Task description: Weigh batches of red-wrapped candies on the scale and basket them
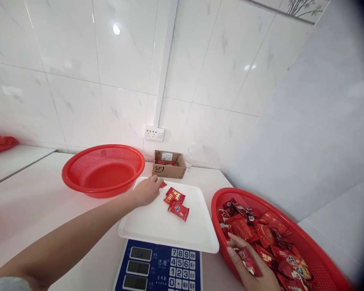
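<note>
My left hand (148, 190) is over the far left part of the white weighing tray (145, 224), fingers closed on a small red snack packet (163, 184) that is mostly hidden. Beside it on the tray lie a red packet with cream lettering (174, 196) and a red packet with a dark printed character (178, 211), close together. Over the near edge of the right red basket (324, 258), my right hand (251, 262) has its thumb and fingers around a pinkish-red packet (248, 262). Several red packets (265, 234) fill that basket.
The tray sits on a blue digital scale (160, 264) with a keypad. A red perforated basket (103, 178) stands at the left. Behind the tray are a cardboard box (170, 171) holding red packets and a clear plastic item (189, 158). A tiled wall closes off the back.
</note>
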Available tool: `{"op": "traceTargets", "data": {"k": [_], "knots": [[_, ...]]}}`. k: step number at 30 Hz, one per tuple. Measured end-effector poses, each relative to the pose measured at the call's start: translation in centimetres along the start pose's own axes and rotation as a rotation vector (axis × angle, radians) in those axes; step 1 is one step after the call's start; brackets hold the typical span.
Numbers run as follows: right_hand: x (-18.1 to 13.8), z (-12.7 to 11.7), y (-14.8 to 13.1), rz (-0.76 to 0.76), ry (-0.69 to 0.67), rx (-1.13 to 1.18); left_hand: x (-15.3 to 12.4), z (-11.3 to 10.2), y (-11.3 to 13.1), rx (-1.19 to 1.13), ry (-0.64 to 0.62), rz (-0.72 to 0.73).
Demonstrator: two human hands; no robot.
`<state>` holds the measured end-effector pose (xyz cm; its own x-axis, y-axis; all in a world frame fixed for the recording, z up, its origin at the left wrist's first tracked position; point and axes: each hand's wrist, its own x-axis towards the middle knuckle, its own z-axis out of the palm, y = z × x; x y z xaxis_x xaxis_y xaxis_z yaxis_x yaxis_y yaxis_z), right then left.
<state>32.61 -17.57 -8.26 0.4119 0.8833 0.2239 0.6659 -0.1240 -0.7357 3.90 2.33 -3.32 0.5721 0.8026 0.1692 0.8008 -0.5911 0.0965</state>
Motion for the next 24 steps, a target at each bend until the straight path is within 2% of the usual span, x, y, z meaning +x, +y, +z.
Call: {"op": "traceTargets", "data": {"k": [5, 8, 11, 14, 16, 18, 21, 24], "knots": [[0.0, 0.2, 0.0, -0.006, 0.021, 0.0, -1.9, -2.5, -3.8, 0.029, 0.234, -0.31], [0.2, 0.1, 0.3, -0.025, -0.01, -0.03, -2.9, -2.9, -5.5, 0.045, 0.305, -0.394], [0.4, 0.1, 0.4, -0.024, -0.007, -0.056, -3.2, -1.8, -4.6, 0.016, 0.254, -0.284], [0.4, 0.1, 0.2, -0.016, -0.002, -0.072, -2.7, -0.5, -1.4, -0.051, 0.132, -0.064], [0.3, 0.2, 0.1, -0.023, 0.001, -0.062, -2.1, 0.0, 1.1, -0.146, -0.02, 0.129], [0.1, 0.2, -0.1, -0.037, 0.019, -0.03, -1.1, 0.3, 3.0, -0.225, -0.178, 0.245], [0.0, 0.2, -0.1, -0.05, 0.021, -0.009, 0.4, 0.5, 4.5, -0.218, -0.292, 0.287], [0.1, 0.0, 0.0, -0.041, 0.008, -0.024, 1.4, 1.2, 4.7, -0.176, -0.278, 0.315]]}}
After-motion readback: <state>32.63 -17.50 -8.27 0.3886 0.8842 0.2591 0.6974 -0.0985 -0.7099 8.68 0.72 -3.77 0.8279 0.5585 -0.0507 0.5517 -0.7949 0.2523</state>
